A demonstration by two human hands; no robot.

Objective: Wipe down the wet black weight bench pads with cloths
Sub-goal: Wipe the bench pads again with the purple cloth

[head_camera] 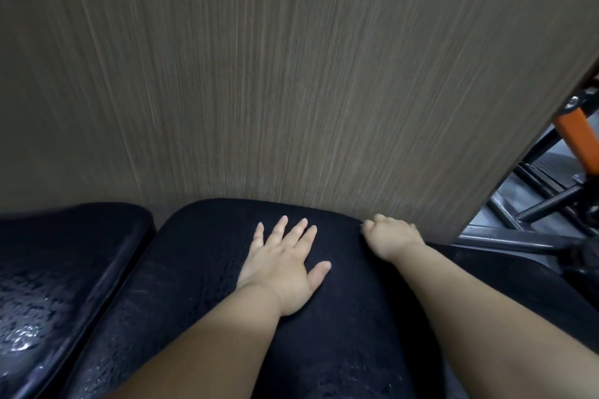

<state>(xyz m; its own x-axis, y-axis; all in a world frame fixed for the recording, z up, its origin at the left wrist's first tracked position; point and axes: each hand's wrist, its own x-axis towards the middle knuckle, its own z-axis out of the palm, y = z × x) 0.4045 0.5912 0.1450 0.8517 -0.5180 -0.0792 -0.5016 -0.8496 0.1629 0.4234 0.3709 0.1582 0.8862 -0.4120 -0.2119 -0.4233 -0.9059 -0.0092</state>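
Two black bench pads lie side by side below a wall. The left pad [48, 285] shines with water drops. A dark, fuzzy black cloth [210, 253] seems to be spread over the middle pad [123, 317]. My left hand [285, 266] lies flat on the cloth with its fingers spread. My right hand [389, 235] is at the cloth's far right edge, fingers curled round that edge next to the wall.
A wood-grain wall panel [291, 74] rises right behind the pads. To the right are black metal frame bars [518, 240] and an orange machine part [573, 139] on a dark floor. A narrow gap [155, 223] separates the two pads.
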